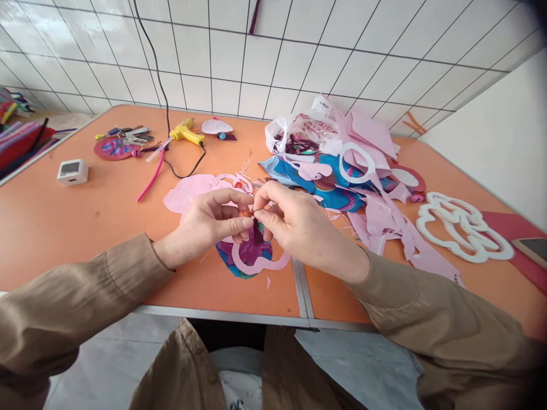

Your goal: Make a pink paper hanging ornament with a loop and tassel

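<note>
Both hands meet over the middle of the table, fingertips nearly touching. My left hand (216, 217) is closed in a pinch around a small orange bead (245, 213). My right hand (294, 225) pinches at the top of a dark purple tassel (258, 232), which dangles between the hands; the exact grip is partly hidden by the fingers. Beneath them lie a blue and purple patterned cutout (239, 265) and a pink outline cutout (269, 264). A pink paper shape (188, 193) is partly behind my left hand.
A yellow glue gun (187, 132) with a black cord lies at the back left, near keys (134, 135) and a small white cube device (73, 172). Pink paper scraps (380, 219), a plastic bag (277, 134) and white cutout outlines (461, 228) spread across the right side.
</note>
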